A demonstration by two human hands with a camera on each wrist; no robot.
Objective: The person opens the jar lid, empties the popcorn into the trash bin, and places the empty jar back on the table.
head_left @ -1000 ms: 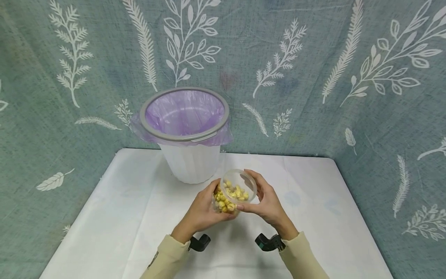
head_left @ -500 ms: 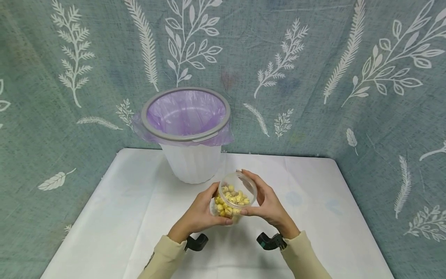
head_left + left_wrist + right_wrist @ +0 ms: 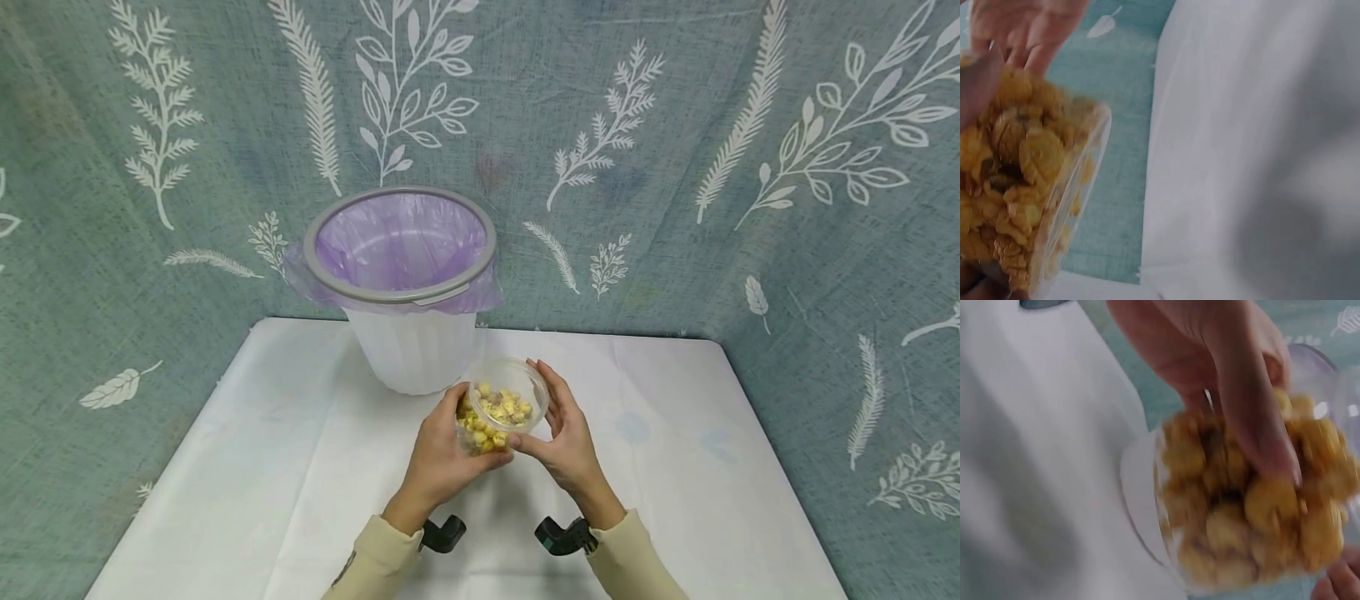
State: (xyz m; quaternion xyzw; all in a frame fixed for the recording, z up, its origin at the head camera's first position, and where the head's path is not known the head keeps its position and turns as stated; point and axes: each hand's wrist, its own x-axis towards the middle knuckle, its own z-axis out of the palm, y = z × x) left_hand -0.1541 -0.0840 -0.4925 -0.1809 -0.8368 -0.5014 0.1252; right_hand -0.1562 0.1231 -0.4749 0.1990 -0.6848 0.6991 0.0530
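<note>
A clear plastic jar of yellow popcorn (image 3: 480, 433) is held above the table between both hands, its round top tilted towards the head camera. My left hand (image 3: 438, 458) grips the jar's body from the left; in the right wrist view its thumb (image 3: 1260, 437) lies across the side. With thumb and fingers spread round the clear rim (image 3: 542, 417), my right hand (image 3: 564, 442) holds the top from the right. Whether a clear lid covers it, I cannot tell. Popcorn (image 3: 1016, 169) fills the left wrist view's left side, with right-hand fingers (image 3: 1029, 31) above it.
A white bin (image 3: 412, 350) with a grey rim ring and a purple liner (image 3: 397, 250) stands at the back, left of the hands. White cloth covers the table (image 3: 675, 467). Leaf-patterned green curtain (image 3: 637, 167) encloses the back and sides.
Over the last half second the jar has risen slightly in the head view. My wrists have drawn closer together, and the right hand has shifted round the rim. The bin has not moved.
</note>
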